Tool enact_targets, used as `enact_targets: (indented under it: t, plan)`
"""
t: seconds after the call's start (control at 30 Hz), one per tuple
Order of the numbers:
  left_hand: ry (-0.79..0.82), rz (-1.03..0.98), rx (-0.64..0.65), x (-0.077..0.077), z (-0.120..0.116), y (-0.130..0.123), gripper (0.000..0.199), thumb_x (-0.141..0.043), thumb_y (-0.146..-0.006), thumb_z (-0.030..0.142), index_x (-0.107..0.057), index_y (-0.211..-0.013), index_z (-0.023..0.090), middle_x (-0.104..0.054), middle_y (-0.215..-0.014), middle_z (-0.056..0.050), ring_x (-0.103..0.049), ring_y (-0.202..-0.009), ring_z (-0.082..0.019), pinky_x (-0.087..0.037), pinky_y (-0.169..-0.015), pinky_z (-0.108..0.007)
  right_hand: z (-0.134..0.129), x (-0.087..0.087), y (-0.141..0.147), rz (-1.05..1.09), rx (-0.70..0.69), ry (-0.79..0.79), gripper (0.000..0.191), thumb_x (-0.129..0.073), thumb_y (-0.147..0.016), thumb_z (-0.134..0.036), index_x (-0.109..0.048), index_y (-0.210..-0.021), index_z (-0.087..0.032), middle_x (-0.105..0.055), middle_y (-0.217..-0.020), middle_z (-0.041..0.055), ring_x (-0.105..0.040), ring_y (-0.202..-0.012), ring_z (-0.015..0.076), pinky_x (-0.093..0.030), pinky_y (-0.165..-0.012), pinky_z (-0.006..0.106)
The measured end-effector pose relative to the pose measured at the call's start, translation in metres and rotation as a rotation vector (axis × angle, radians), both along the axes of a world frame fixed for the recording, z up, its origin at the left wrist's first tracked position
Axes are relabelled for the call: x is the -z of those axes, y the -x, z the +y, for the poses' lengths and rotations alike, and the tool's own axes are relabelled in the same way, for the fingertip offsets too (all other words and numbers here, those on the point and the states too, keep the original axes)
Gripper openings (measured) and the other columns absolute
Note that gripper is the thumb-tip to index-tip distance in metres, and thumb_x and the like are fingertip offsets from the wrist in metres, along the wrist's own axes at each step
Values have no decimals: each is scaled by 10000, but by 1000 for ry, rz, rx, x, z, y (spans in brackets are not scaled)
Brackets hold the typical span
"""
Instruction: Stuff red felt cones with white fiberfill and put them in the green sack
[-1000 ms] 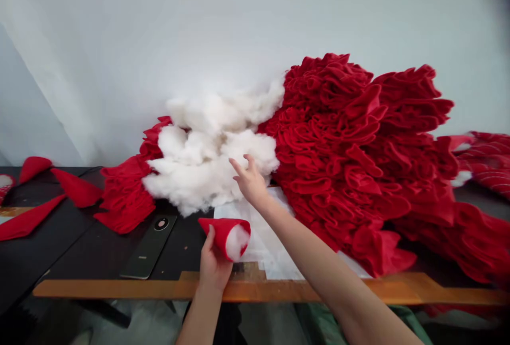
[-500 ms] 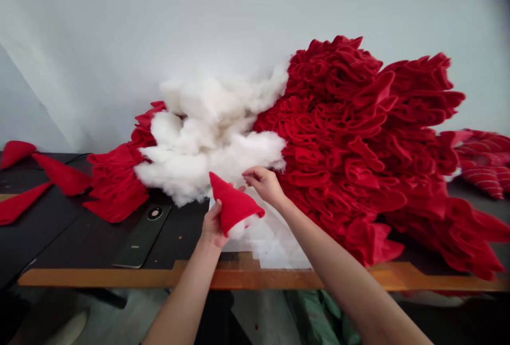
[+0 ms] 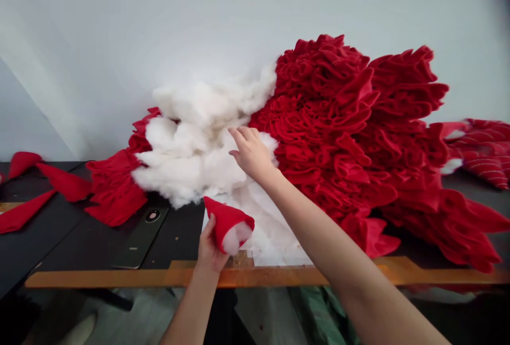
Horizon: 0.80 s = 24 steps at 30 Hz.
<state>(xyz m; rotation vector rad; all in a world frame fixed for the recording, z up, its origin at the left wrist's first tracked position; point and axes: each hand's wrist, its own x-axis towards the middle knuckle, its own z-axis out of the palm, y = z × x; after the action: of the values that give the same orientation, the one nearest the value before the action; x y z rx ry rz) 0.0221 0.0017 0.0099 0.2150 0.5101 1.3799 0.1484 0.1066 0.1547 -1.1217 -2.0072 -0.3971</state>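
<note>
My left hand point(image 3: 208, 247) grips a red felt cone point(image 3: 225, 218) near the table's front edge, with its tip pointing left. White stuffing point(image 3: 235, 239) fills the cone's open end. My right hand point(image 3: 252, 154) is spread on a large pile of white fiber stuffing point(image 3: 195, 159), with its fingertips in the fluff and nothing visibly held. A heap of ruffled red felt pieces point(image 3: 334, 138) rises just to the right of that hand.
A black tabletop point(image 3: 175, 233) has a wooden front edge point(image 3: 239, 278). On it lie a dark phone point(image 3: 139, 237), a white sheet point(image 3: 274, 236), and flat red felt triangles point(image 3: 64, 183) at left. Red striped fabric point(image 3: 482, 154) sits at right, before a pale wall.
My right hand has left the cone's tip and moved up onto the white stuffing. The cone has turned, and its stuffed end now faces me more.
</note>
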Motion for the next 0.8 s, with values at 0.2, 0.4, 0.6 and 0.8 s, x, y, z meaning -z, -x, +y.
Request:
enact_targets:
  t: [0.2,0.4,0.6,0.8]
  plan:
    - [47,666,-225,-4,0,10,473,-753,-678,296,-528,-1081,192,-599,-1092,-111,-594,-1025,-258,-457,-944,-424,16,33,2,-8,-22,302,212,-566,-799,-45,-688,-925,-165,-652,-886,77,-614,-836,192,-484,-774,294]
    - [-500,1682,-789,-34,24,10,640,-739,-668,298,-453,-1225,162,-411,-1234,-169,-384,-1221,-334,-299,-1050,-514,-3,63,-26,342,-182,245,153,-580,-788,-91,-700,-852,-160,-645,-824,50,-618,-748,156,-488,-712,263]
    - [-893,1892,-519,-71,85,-37,412,-671,-680,172,-568,-1078,152,-524,-953,-87,-519,-930,-243,-445,-862,-396,-12,60,-28,430,-163,195,117,-573,-755,-112,-671,-774,-173,-665,-736,15,-588,-662,144,-463,-659,255]
    - [-993,1929,-388,-81,121,-52,201,-472,-745,37,-534,-604,167,-483,-674,-17,-503,-744,-170,-441,-782,-323,-45,44,-44,413,-174,-19,113,-562,-783,-165,-636,-698,-176,-648,-731,29,-588,-718,160,-455,-683,282]
